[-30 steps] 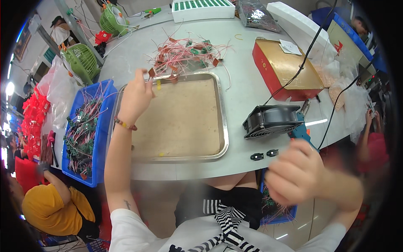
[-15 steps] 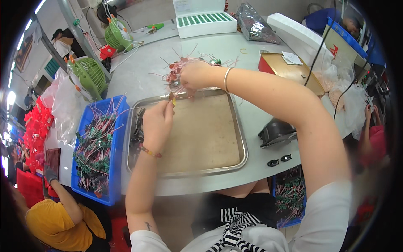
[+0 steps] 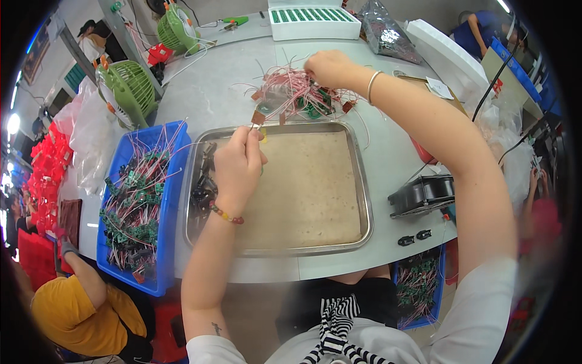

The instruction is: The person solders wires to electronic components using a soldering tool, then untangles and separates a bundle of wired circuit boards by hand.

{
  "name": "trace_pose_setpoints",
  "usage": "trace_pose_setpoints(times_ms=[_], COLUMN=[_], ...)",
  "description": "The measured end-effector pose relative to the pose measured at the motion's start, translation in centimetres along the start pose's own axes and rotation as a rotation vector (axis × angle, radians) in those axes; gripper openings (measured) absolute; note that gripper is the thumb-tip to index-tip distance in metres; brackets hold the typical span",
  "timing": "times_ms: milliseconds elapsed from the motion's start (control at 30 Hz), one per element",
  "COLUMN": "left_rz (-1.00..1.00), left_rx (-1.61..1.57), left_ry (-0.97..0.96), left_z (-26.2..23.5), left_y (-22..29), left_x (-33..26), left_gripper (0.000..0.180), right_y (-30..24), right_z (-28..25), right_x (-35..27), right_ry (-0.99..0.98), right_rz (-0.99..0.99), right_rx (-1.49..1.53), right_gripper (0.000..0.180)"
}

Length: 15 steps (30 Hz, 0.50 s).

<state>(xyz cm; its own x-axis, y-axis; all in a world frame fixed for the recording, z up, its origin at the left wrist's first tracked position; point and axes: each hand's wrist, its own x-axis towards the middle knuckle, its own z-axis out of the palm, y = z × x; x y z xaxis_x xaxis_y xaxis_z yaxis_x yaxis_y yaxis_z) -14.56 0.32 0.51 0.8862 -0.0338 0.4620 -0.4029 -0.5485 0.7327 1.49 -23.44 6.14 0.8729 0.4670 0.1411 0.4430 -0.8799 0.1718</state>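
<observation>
Red-wired pile (image 3: 297, 94): right hand (image 3: 327, 67) still gripping wires | left hand (image 3: 237, 167) pinching 1 piece, unmoved over tray (image 3: 364, 200)

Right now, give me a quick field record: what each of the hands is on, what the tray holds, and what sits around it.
left hand: over the metal tray, pinching a small brown tab on a thin wire
right hand: reaching into the pile of red-wired parts beyond the tray
tray contents: small dark parts along its left side, otherwise a bare tan liner
left of tray: blue bin of wired green boards
right of tray: black fan unit
far left: green desk fan
</observation>
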Motion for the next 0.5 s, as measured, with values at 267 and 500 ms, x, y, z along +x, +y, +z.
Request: trace_pose_setpoints(times_ms=[267, 500], left_rz=[-0.011, -0.01], left_rx=[-0.044, -0.107], left_ry=[0.033, 0.09], left_z=[-0.2, -0.2], left_y=[0.2, 0.7], left_x=[0.0, -0.2], left_gripper=[0.026, 0.025], right_y=[-3.3, -1.6], right_z=[0.9, 2.4], right_x=[-0.8, -0.3], right_ry=[0.332, 0.035], right_rz=[-0.713, -0.309], right_rx=[0.165, 0.087], right_gripper=[0.027, 0.026])
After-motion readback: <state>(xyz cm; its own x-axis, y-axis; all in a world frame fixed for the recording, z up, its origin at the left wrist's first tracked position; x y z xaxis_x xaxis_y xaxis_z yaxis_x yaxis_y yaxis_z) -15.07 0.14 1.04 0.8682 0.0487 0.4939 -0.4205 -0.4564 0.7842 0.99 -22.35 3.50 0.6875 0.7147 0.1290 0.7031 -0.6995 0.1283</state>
